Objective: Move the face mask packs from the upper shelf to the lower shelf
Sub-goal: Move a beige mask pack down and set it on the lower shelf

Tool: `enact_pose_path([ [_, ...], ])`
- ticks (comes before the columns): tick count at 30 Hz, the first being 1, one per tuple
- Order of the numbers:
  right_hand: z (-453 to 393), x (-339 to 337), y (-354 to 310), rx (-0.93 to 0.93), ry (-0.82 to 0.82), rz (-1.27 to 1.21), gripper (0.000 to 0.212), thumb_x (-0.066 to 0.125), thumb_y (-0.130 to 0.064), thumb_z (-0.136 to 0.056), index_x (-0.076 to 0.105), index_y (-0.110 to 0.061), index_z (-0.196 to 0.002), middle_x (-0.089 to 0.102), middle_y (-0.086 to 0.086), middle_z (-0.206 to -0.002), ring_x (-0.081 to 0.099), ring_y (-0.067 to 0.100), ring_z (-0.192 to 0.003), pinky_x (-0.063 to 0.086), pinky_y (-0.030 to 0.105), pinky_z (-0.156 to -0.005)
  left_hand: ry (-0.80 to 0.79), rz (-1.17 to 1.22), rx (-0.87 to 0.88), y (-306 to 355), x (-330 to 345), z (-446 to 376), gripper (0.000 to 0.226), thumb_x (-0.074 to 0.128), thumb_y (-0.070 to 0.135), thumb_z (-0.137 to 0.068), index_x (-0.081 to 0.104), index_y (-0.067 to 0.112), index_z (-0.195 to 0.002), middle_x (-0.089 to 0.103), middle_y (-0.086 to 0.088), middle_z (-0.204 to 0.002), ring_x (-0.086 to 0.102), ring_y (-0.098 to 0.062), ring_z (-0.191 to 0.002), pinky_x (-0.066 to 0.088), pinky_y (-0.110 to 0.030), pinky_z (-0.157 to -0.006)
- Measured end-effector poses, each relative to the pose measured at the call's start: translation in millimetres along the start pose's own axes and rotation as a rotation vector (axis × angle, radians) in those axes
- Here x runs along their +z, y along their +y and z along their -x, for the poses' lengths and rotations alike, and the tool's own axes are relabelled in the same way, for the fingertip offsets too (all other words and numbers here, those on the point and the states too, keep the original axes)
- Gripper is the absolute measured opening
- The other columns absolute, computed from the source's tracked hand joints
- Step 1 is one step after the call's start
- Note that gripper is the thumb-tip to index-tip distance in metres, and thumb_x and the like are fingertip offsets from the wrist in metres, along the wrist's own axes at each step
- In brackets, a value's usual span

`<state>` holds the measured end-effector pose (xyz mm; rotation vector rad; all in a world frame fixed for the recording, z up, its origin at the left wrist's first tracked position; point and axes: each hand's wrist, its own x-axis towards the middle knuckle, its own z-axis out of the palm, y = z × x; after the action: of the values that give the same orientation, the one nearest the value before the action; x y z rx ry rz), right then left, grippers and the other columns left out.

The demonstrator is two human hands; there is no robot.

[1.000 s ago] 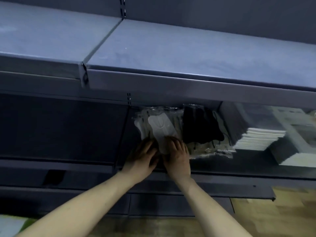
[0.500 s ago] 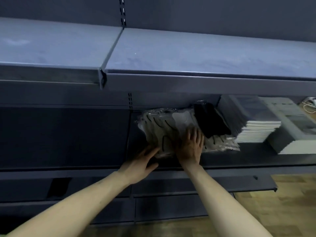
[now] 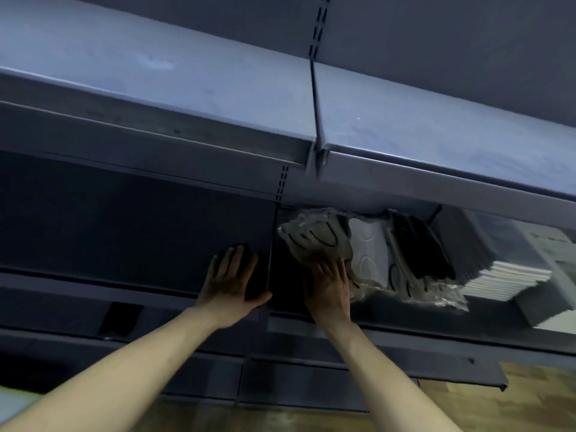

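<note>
Change: since half a second ago the left hand has slid away from the packs to lie flat on the bare shelf section to their left; the right hand stays on the packs' near edge, and the view has tilted.
Upper shelf (image 3: 436,132): grey-blue, bare, crossing the top of the frame on a slant.
Lower shelf (image 3: 290,294): dark, at mid-frame, carrying the packs.
Stacked booklets (image 3: 511,275): at the right edge, just beside the packs.
Face mask packs (image 3: 371,257): clear crinkled bags of beige, white and black masks, right of centre on the lower shelf.
Left hand (image 3: 229,280): fingers straight and spread, palm down, holding nothing.
Right hand (image 3: 328,286): fingers straight, pressing on the beige pack.
</note>
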<state>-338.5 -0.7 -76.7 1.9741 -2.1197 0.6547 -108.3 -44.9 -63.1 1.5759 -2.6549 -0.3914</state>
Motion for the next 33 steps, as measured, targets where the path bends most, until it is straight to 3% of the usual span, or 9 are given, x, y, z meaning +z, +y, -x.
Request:
enact_pose_path([
  [3,2.0,-1.6,4.4,-0.081,0.025,-0.088,0.043,0.055,-0.035,-0.094,0.062,-0.01,-0.128,0.058,0.011,-0.136,0.047,0.03,-0.134,0.04,0.052,-0.111,-0.011,0.0,0.012,0.5,-0.1,-1.1,0.123,-0.018,0.092,-0.053,-0.012,0.026,-0.157,-0.024,-0.007,-0.162,-0.022,-0.025,-0.149,-0.013,-0.048,-0.12],
  [7,-9.9,-12.2,-0.6,0.161,-0.052,-0.058,0.091,0.064,-0.057,-0.085,0.024,-0.017,-0.156,0.007,0.012,-0.166,0.01,0.033,-0.152,0.023,0.048,-0.117,-0.017,-0.005,0.025,-1.7,1.2,-1.6,0.123,-0.012,0.093,-0.054,-0.01,0.026,-0.157,-0.024,-0.007,-0.162,-0.022,-0.026,-0.149,-0.013,-0.048,-0.12],
  [11,-19.9,-15.3,2.3,0.298,-0.098,-0.124,0.112,0.07,-0.058,-0.081,-0.001,-0.023,-0.16,-0.01,0.012,-0.166,0.009,0.035,-0.151,0.032,0.052,-0.113,-0.009,-0.008,0.025,-1.8,2.8,-3.2,0.125,-0.014,0.095,-0.053,-0.01,0.027,-0.157,-0.024,-0.006,-0.162,-0.023,-0.025,-0.149,-0.012,-0.048,-0.12],
  [16,-22.5,-18.7,6.0,0.119,-0.156,-0.068,0.084,0.064,-0.04,-0.092,0.016,-0.019,-0.159,0.019,0.007,-0.164,0.036,0.034,-0.142,0.048,0.052,-0.101,-0.014,-0.009,0.013,-1.4,1.7,-2.1,0.12,-0.006,0.092,-0.057,-0.008,0.027,-0.158,-0.023,-0.005,-0.162,-0.023,-0.025,-0.149,-0.013,-0.048,-0.12],
  [22,-32.7,-15.9,10.4,0.185,-0.162,-0.001,0.076,0.067,-0.044,-0.089,0.037,-0.009,-0.15,0.027,0.014,-0.16,0.026,0.037,-0.145,0.04,0.05,-0.108,-0.02,-0.01,0.006,-1.1,1.3,-3.9,0.122,-0.008,0.093,-0.054,-0.008,0.028,-0.157,-0.023,-0.006,-0.162,-0.023,-0.025,-0.149,-0.012,-0.048,-0.12],
  [25,-29.2,-10.6,8.7,0.09,-0.082,0.018,0.05,0.074,-0.03,-0.083,0.061,-0.007,-0.125,0.059,0.016,-0.13,0.052,0.041,-0.124,0.046,0.051,-0.104,-0.019,-0.019,0.01,-0.3,0.2,-3.1,0.123,-0.01,0.093,-0.054,-0.008,0.027,-0.157,-0.023,-0.006,-0.162,-0.022,-0.026,-0.149,-0.011,-0.048,-0.121],
  [28,-23.5,-10.4,-1.0,-0.052,0.063,0.015,0.025,0.079,-0.013,-0.078,0.068,-0.012,-0.1,0.067,0.009,-0.098,0.065,0.035,-0.092,0.056,0.043,-0.079,-0.014,-0.005,0.013,-1.1,2.0,-3.5,0.127,-0.016,0.095,-0.05,-0.013,0.026,-0.156,-0.023,-0.007,-0.162,-0.022,-0.026,-0.149,-0.013,-0.048,-0.12],
  [30,-20.0,-10.7,-8.0,-0.096,0.039,-0.02,0.027,0.077,-0.015,-0.081,0.067,-0.014,-0.106,0.064,0.006,-0.104,0.063,0.032,-0.095,0.055,0.042,-0.077,-0.014,-0.002,0.01,-0.8,1.7,-2.5,0.123,-0.015,0.095,-0.05,-0.022,0.026,-0.153,-0.023,-0.007,-0.162,-0.022,-0.026,-0.149,-0.013,-0.047,-0.12],
  [33,-14.3,-4.0,-11.3,-0.001,-0.09,0.039,0.045,0.062,-0.028,-0.09,0.056,-0.015,-0.133,0.048,0.009,-0.138,0.044,0.035,-0.13,0.044,0.048,-0.105,-0.004,0.004,0.009,-0.1,1.0,-1.4,0.125,-0.017,0.096,-0.048,-0.023,0.026,-0.152,-0.022,-0.006,-0.163,-0.021,-0.025,-0.149,-0.012,-0.047,-0.121],
])
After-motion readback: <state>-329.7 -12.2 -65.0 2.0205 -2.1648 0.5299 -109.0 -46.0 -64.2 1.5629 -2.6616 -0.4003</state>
